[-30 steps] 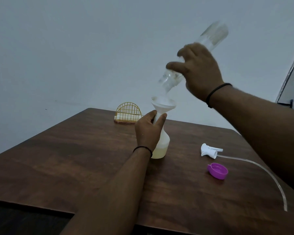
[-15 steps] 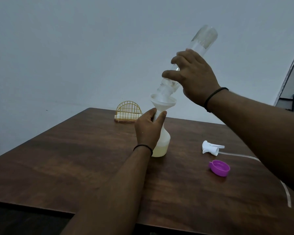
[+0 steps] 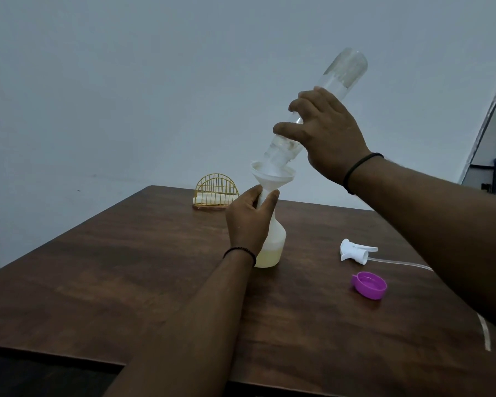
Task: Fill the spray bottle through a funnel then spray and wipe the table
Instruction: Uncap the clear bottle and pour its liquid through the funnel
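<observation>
A white spray bottle point(image 3: 273, 247) stands on the dark wooden table point(image 3: 126, 282), its bottom part holding pale yellowish liquid. A white funnel point(image 3: 272, 179) sits in its neck. My left hand point(image 3: 249, 222) grips the bottle's neck just under the funnel. My right hand point(image 3: 324, 136) holds a clear plastic bottle point(image 3: 347, 70) tipped steeply, mouth down inside the funnel, with water in its lower part. The white spray head point(image 3: 355, 250) with its clear tube point(image 3: 401, 263) lies on the table to the right.
A purple cap point(image 3: 370, 285) lies open side up near the spray head. A yellow wire holder point(image 3: 216, 193) with white cloth or paper stands at the table's far edge. A plain wall is behind; a dark frame shows at the far right.
The clear bottle has come down and tipped steeper, and its mouth has moved from above the funnel into the funnel's bowl. My left hand has kept its grip.
</observation>
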